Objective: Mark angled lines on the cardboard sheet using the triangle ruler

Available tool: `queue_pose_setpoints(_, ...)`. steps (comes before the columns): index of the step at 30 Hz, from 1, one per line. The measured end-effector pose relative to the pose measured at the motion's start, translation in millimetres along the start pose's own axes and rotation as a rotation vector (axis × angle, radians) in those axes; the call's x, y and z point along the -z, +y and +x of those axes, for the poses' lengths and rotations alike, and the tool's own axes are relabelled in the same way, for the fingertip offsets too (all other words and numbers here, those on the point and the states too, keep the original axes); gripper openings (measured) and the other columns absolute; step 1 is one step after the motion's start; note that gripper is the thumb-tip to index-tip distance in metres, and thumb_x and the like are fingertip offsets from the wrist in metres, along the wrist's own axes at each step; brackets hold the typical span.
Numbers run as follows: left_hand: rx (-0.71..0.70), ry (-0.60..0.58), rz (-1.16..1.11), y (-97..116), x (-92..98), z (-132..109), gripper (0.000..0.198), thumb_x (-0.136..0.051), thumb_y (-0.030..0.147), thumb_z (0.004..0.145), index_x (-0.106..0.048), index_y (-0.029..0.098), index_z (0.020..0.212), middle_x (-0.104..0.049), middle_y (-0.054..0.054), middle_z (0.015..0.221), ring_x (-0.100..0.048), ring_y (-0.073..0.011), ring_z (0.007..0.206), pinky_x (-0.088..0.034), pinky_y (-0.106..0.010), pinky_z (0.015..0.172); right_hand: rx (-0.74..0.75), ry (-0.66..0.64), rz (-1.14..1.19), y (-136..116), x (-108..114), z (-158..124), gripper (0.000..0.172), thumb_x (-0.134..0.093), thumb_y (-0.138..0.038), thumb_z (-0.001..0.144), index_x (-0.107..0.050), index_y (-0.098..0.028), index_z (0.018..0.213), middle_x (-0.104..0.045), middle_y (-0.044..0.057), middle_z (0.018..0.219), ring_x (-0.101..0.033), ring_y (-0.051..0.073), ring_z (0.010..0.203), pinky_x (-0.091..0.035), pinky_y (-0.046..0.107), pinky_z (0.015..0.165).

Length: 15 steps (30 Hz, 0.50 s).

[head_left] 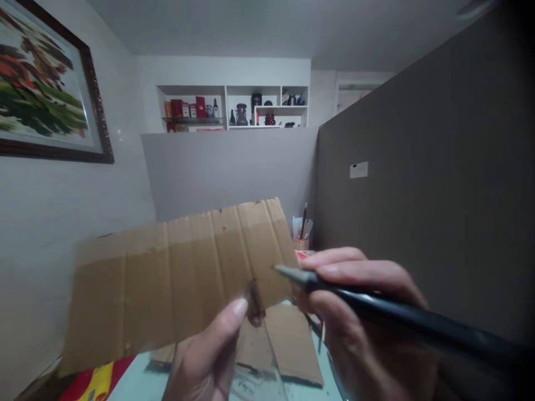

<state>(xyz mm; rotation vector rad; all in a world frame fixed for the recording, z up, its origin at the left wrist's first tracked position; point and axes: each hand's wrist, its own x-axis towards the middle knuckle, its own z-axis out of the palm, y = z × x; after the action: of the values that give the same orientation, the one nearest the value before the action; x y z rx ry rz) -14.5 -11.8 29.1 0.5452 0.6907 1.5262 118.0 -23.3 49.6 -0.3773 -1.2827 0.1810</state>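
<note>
Right hand [359,340] fingers close together around a dark pen [397,313], clamped between thumb and fingertips, its pale tip pointing left over the brown cardboard [188,273]; whether tip and board touch, I cannot tell. Good handling here seems to call for a light, steady pen and a firm hold on the board, since its creases look likely to give under pressure. Left hand [207,356] is pinched on the near edge of the brown cardboard, thumb on the facing side, the other fingers mostly hidden. The board spreads above and to the left of that thumb, tilted up, and a clear plastic strip [262,373] runs down just right of it; how well the hand grips the strip is hard to tell, so pressing it flat would probably help. Below and between both hands, another cardboard piece [295,342] lies on a pale green table [131,384]. Beyond the right hand's fingertips stands a pen cup [301,244]; farther off rise a grey partition [229,172] and, past it, a wall shelf [225,106].
</note>
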Motion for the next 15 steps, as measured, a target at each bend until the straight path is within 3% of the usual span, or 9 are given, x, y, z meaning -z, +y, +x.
queue_pose_setpoints(3, 0.024, -0.081, -0.05, 3, 1.2, 2, 0.036, -0.092, 0.017, 0.057, -0.081, 0.021, 0.091, -0.079, -0.001, 0.089, -0.074, -0.0159, 0.084, -0.062, -0.019, 0.078, -0.017, 0.07, 0.016, -17, 2, 0, 0.017, -0.06, -0.006, 0.093, -0.069, -0.021, 0.096, -0.067, 0.005, 0.107, -0.067, 0.011, 0.066, -0.056, 0.023, 0.051)
queue_pose_setpoints(5, 0.046, -0.133, -0.058, 4, 4.0, 4, 0.032, -0.093, 0.017, 0.056, -0.081, 0.018, 0.086, -0.079, -0.001, 0.084, -0.073, -0.0123, 0.077, -0.061, -0.018, 0.078, 0.003, 0.037, -0.098, -26, 7, -5, 0.021, -0.059, -0.001, 0.091, -0.07, -0.018, 0.092, -0.068, 0.005, 0.107, -0.063, 0.008, 0.054, -0.054, 0.022, 0.047)
queue_pose_setpoints(7, 0.051, -0.155, -0.07, 3, 4.9, 6, 0.028, -0.094, 0.018, 0.055, -0.08, 0.015, 0.079, -0.079, -0.001, 0.081, -0.072, -0.0107, 0.074, -0.059, -0.015, 0.078, 0.004, -0.049, -0.259, -31, 16, -13, 0.024, -0.059, 0.002, 0.089, -0.07, -0.018, 0.093, -0.067, 0.005, 0.108, -0.067, 0.01, 0.063, -0.055, 0.02, 0.049)
queue_pose_setpoints(9, 0.046, -0.154, -0.075, 1, 2.7, 6, 0.023, -0.092, 0.017, 0.056, -0.079, 0.013, 0.075, -0.079, -0.001, 0.078, -0.072, -0.0109, 0.071, -0.059, -0.014, 0.076, 0.017, -0.139, -0.43, -33, 27, -25, 0.023, -0.06, 0.001, 0.089, -0.069, -0.019, 0.096, -0.066, 0.004, 0.11, -0.07, 0.013, 0.081, -0.059, 0.021, 0.065)
queue_pose_setpoints(12, 0.062, -0.131, -0.04, 0, -3.2, 5, 0.007, -0.082, 0.009, 0.067, -0.076, 0.009, 0.072, -0.076, -0.003, 0.07, -0.071, -0.0115, 0.065, -0.06, -0.016, 0.069, 0.048, -0.22, -0.611, -30, 42, -46, 0.019, -0.062, -0.003, 0.09, -0.068, -0.019, 0.098, -0.066, 0.005, 0.108, -0.066, 0.016, 0.1, -0.054, 0.023, 0.087)
queue_pose_setpoints(15, 0.061, -0.073, 0.004, 3, -1.7, 6, 0.009, -0.071, 0.002, 0.08, -0.07, 0.01, 0.075, -0.073, 0.0, 0.071, -0.069, -0.0098, 0.064, -0.06, -0.021, 0.064, -0.018, -0.272, -0.594, -22, 50, -68, 0.018, -0.061, -0.004, 0.091, -0.066, -0.018, 0.102, -0.064, 0.007, 0.111, -0.067, 0.016, 0.099, -0.056, 0.024, 0.085)
